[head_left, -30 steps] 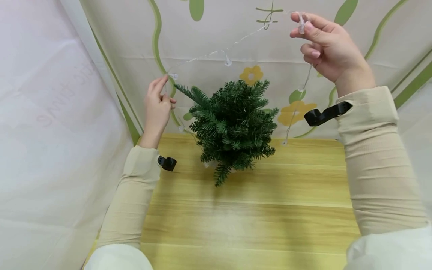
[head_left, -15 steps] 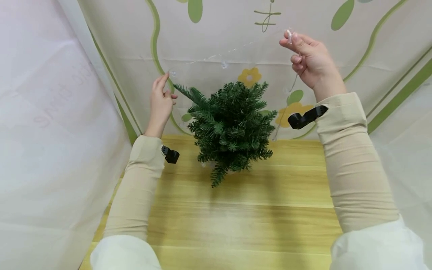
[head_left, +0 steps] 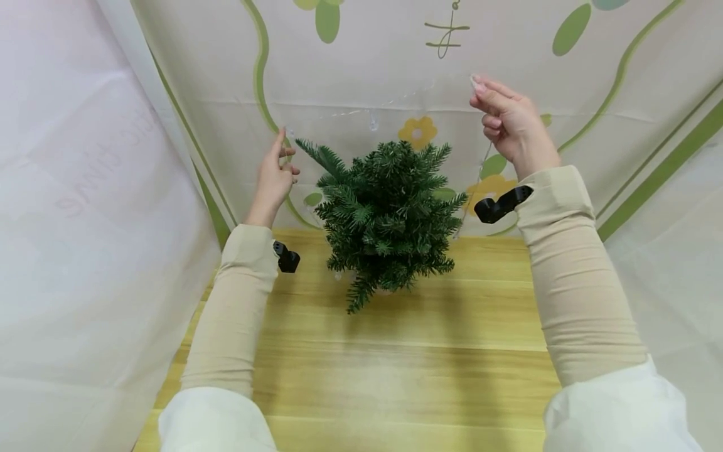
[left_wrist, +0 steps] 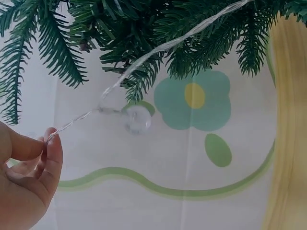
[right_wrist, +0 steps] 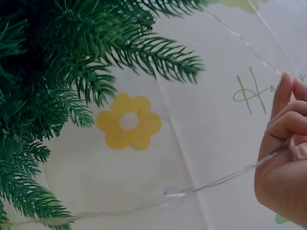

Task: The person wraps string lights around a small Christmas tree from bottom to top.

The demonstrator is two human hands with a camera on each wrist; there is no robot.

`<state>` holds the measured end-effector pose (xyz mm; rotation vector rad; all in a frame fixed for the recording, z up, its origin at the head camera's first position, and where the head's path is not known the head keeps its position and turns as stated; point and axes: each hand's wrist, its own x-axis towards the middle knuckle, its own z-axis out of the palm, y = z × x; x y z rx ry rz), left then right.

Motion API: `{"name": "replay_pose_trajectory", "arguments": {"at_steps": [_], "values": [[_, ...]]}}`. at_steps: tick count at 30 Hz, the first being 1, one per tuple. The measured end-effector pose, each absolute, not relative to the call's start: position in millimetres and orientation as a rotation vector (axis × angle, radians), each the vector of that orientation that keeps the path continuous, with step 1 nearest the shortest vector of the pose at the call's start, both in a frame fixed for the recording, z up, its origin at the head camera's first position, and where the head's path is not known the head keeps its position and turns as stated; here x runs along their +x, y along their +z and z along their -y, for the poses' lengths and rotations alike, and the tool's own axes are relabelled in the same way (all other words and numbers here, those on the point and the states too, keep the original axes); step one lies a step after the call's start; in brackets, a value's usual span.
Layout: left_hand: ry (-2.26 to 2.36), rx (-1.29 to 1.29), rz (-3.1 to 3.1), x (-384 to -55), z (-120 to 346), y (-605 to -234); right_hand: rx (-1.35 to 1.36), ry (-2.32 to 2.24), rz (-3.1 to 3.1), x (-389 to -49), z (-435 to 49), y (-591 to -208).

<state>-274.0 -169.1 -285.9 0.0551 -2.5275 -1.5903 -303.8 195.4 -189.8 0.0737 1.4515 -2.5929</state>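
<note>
A small green artificial Christmas tree (head_left: 390,216) stands on the wooden table. My left hand (head_left: 273,179) is beside its upper left branches, index finger pointing up. In the left wrist view, thumb and fingertips pinch the clear wire of a string of fairy lights (left_wrist: 144,60), and a clear round bulb (left_wrist: 137,120) hangs near the branches. On the other side my right hand (head_left: 511,122) is raised and pinches the same string. Between the hands the thin wire spans behind the tree, one bulb (head_left: 373,120) hanging from it. More wire (right_wrist: 230,177) trails from my right hand past the branches.
Behind the tree rises a white cloth backdrop (head_left: 350,63) printed with flowers and green vines. Another white cloth wall (head_left: 85,251) closes the left side. The wood-grain table (head_left: 395,376) spreads in front of the tree.
My right hand has come down and to the left, bringing its end of the light string lower. My left hand stays about in place, its index finger now standing apart from the others.
</note>
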Motion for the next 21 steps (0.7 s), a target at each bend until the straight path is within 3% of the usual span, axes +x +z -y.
{"name": "replay_pose_trajectory", "arguments": {"at_steps": [21], "values": [[-1.921,0.353,2.120,-284,162,-300,0.220,-2.630,-1.361,-312,-211,-215]]}}
